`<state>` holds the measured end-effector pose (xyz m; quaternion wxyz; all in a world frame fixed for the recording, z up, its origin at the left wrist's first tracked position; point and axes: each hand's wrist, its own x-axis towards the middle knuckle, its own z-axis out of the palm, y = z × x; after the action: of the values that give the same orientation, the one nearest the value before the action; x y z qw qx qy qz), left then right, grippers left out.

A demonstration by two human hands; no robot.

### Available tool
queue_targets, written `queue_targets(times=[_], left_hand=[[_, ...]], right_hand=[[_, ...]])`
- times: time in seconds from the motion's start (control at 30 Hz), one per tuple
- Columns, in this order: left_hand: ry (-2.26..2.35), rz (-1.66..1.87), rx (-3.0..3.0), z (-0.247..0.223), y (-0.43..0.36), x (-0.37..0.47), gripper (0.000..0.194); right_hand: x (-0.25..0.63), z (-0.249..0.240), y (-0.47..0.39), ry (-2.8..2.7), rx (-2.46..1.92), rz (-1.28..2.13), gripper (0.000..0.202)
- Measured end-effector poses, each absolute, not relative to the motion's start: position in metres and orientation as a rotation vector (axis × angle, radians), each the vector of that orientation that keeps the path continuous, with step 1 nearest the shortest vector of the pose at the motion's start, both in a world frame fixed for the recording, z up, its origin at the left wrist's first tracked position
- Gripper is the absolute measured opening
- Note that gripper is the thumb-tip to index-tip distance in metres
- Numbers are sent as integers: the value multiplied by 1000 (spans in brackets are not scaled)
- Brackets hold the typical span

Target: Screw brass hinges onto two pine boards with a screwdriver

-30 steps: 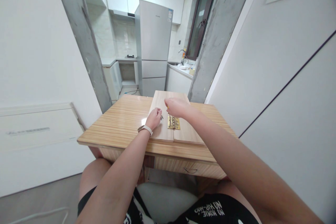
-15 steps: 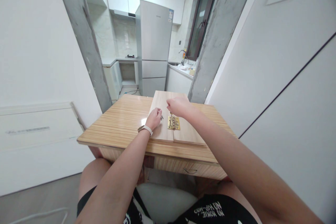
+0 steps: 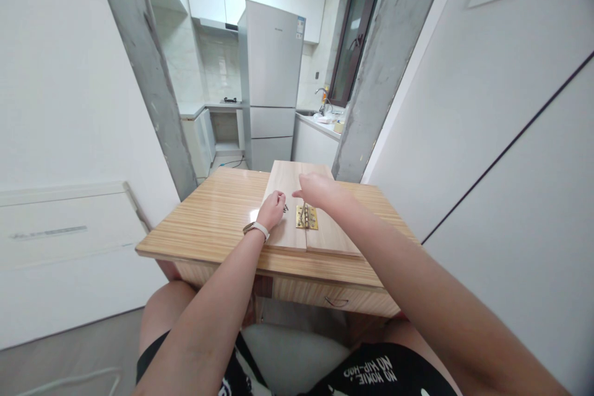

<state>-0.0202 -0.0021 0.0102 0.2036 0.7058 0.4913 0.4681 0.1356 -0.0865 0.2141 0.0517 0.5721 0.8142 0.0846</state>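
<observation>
A brass hinge point(image 3: 307, 218) lies across the seam between two pale wooden boards point(image 3: 288, 235). My right hand point(image 3: 318, 190) is over the hinge's upper end, its fingers curled around the top of a thin metal tool point(image 3: 304, 205), whose lower end reaches down to the hinge. The tool's exact kind is too small to tell. My left hand point(image 3: 273, 209), with a watch point(image 3: 256, 229) on the wrist, rests at the left board's edge with its fingers bent together. Small dark screws point(image 3: 285, 208) show beside its fingertips; whether it pinches any is hidden.
The boards lie on a striped wooden table point(image 3: 208, 216) with a drawer handle point(image 3: 336, 302) at its front. White panels stand on both sides. Behind the table are a grey fridge point(image 3: 273, 62) and a kitchen counter with a sink tap point(image 3: 321, 96).
My right hand has turned slightly above the hinge, and its fingers have loosened from a tighter fist. My left hand stays in place at the board's edge.
</observation>
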Motion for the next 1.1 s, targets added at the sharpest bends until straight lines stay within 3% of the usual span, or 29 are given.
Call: queue_targets(times=[0.1,0.23,0.47,0.7,0.9,1.1], left_hand=[[1368,1307,1984,10,-1,-20,29],[1364,1315,1996,8,1,-20,28],[1372,1302,1986,7,2,-20,28],[1344,1314,1979,9,-1,-20,28],[1317,1331,1974,10,-1,-20,29],[1349,1333,1978,8,1,-20,29]], right_hand=[[140,211,-86,2514,1747,409,50],[143,207,-82,2545,1677,502,39],[141,205,-77,2665,1656,314,23],[138,203,-81,2668,1666,207,26],[135,209,-89,2578,1765,417,50],[138,207,-85,2580,1728,426,34]])
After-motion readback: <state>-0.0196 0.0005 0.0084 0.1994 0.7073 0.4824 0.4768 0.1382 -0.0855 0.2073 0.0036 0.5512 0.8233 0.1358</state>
